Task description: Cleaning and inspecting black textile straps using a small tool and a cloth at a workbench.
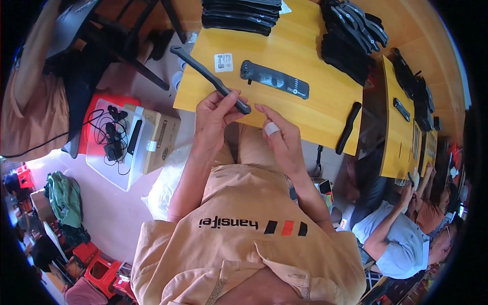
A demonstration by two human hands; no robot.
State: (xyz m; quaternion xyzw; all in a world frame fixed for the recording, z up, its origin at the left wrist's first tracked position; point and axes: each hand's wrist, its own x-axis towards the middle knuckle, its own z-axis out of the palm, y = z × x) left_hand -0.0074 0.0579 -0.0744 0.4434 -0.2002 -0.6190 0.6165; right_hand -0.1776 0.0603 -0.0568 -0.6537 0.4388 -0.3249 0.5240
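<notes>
A long black handle-shaped piece (203,72) slants up and to the left from my left hand (216,113), over the near left edge of the yellow table. That hand's thumb and fingers are closed on its lower end. My right hand (283,140), with a white wrap round one finger, is just right of that end and apart from it. Its index finger stretches out, other fingers are curled, and nothing shows in it. Beyond my hands lies a flat black pouch (277,80) with pale printing. A white label (223,62) is left of it. Another black handle-shaped piece (348,128) rests at the right edge.
A stack of black pouches (240,18) stands at the table's (300,114) far side; a heap of black pieces (353,30) is far right. Left, a clear bin (109,165) holds cables beside a cardboard box (165,134). Other people sit left and right.
</notes>
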